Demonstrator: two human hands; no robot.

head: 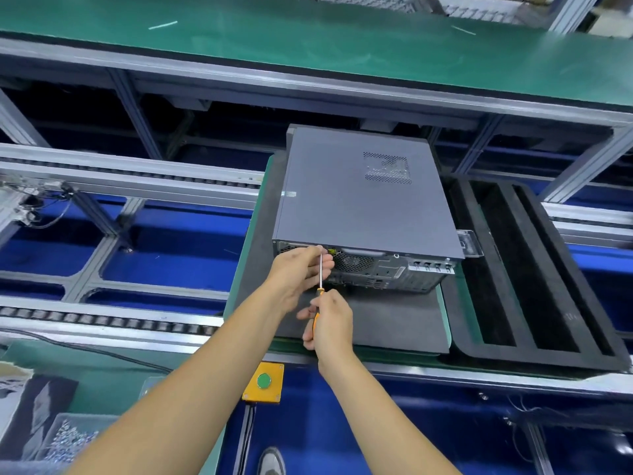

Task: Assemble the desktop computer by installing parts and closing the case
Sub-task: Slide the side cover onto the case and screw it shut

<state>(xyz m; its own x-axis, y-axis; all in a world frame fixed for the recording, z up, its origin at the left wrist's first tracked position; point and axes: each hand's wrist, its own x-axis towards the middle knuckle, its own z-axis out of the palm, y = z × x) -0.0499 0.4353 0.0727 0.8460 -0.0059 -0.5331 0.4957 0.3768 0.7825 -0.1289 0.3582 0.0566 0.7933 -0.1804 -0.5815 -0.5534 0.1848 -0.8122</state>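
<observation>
head view: the closed computer case (366,197) lies flat on a dark mat (394,320). the right hand (330,322) grips the screwdriver (320,279) handle; the left hand (301,269) pinches its shaft at the rear panel. the case is probably heavy, rigid; best held by its edges.

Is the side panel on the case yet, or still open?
On. The grey panel covers the whole top of the case; no internals show. The screwdriver points at its rear edge.

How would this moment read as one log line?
case: lid on | right hand: grips screwdriver | left hand: steadies shaft at rear panel
</observation>
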